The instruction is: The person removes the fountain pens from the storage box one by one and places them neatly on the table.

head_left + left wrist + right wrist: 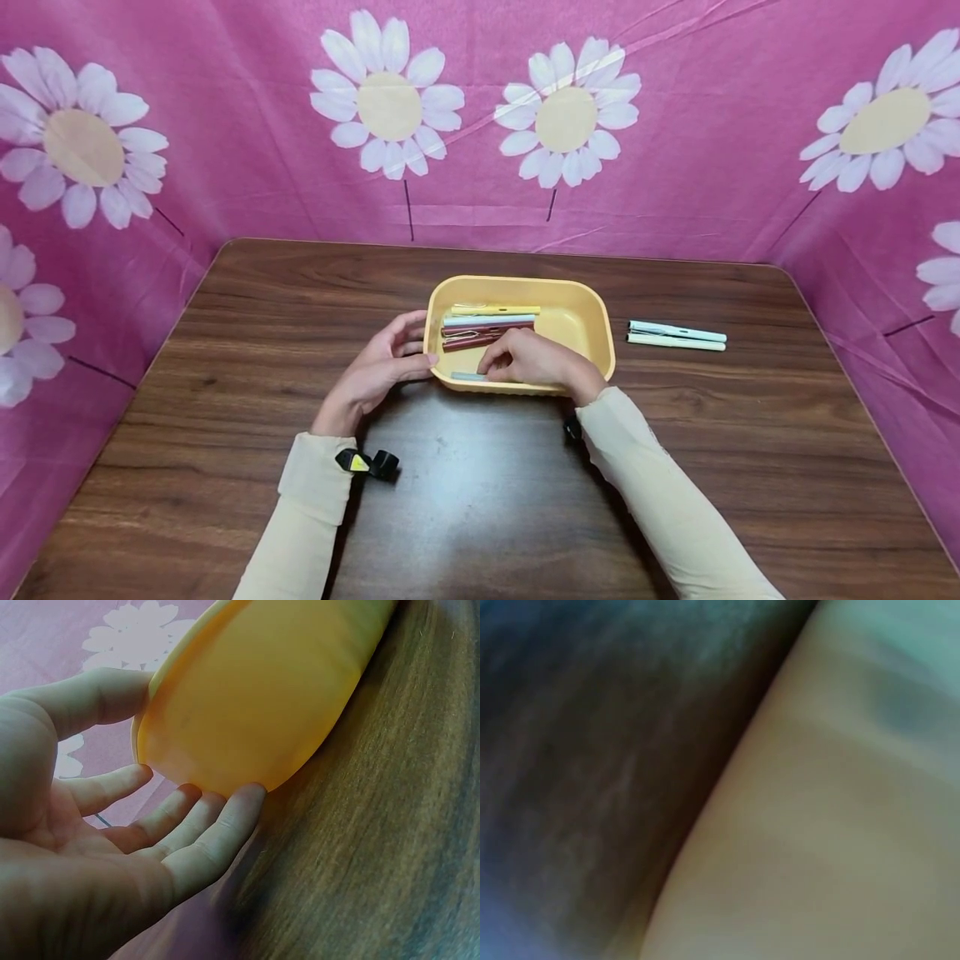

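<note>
In the head view a yellow plastic bin (581,325) stands on the table. The left hand (378,367) holds its left end, the thumb at the rim and the other fingertips against the outer wall (247,712). Reaching into the bin, the right hand (532,358) pinches a light blue pen (468,377) low by the near wall; the fingers cover part of this pen. Behind it, side by side, lie a yellow pen (517,311), a pale blue pen (487,320) and dark red pens (465,342) with metal clips. The right wrist view is blurred, with no fingers showing.
To the right of the bin, a light blue pen (678,330) and a pale green pen (675,342) lie together on the wooden table (465,500). A pink cloth (480,208) with white daisies hangs behind and at both sides. Black straps (367,463) circle the wrists.
</note>
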Motion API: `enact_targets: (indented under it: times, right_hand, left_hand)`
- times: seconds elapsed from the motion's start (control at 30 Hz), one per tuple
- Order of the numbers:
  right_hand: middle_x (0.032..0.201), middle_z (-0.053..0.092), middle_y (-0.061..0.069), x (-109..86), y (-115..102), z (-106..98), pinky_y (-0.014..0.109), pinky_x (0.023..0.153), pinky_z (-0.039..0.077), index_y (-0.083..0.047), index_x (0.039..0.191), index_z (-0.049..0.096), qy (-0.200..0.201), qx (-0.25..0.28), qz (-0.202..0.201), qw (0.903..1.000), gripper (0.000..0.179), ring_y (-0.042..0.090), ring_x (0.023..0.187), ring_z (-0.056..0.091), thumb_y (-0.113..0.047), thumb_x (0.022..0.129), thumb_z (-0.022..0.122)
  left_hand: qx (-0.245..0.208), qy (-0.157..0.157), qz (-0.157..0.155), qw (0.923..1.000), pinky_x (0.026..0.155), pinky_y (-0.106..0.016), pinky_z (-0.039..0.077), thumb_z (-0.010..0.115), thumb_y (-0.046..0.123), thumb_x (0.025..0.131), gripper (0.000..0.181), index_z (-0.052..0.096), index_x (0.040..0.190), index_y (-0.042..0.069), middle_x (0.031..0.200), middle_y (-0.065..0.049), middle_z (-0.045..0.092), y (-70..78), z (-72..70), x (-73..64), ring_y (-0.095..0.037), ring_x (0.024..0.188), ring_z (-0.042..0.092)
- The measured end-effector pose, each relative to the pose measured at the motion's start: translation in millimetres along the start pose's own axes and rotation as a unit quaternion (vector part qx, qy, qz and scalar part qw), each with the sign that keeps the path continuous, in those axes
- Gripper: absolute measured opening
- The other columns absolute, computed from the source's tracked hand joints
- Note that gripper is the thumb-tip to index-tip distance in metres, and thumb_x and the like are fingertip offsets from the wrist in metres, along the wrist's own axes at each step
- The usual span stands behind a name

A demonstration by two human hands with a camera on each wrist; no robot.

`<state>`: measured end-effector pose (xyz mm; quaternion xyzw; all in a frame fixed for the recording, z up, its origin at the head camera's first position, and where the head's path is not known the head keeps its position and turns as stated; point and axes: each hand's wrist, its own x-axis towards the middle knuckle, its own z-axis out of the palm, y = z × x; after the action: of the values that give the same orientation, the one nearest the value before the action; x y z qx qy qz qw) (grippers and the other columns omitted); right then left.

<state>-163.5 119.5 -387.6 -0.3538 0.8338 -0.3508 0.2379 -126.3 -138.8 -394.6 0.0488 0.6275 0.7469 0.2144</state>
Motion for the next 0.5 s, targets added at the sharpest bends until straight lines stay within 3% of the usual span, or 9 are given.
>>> enact_targets:
  times: [0.5]
  right_hand:
    - [0.088,0.069,-0.007,-1.9,-2.1,-1.7,0.027,0.074,0.052,-0.011,0.096,0.078,0.050,-0.001,0.025,0.9984,0.006,0.008,0.079,0.058,-0.015,0.091,0.078]
  left_hand:
    - [0.004,0.003,-0.003,1.0000,0.088,-0.034,0.059,0.063,-0.012,0.089,0.075,0.028,0.155,-0.001,0.147,-0.031,0.038,1.3,-0.1,-0.1,-0.039,0.124,0.049]
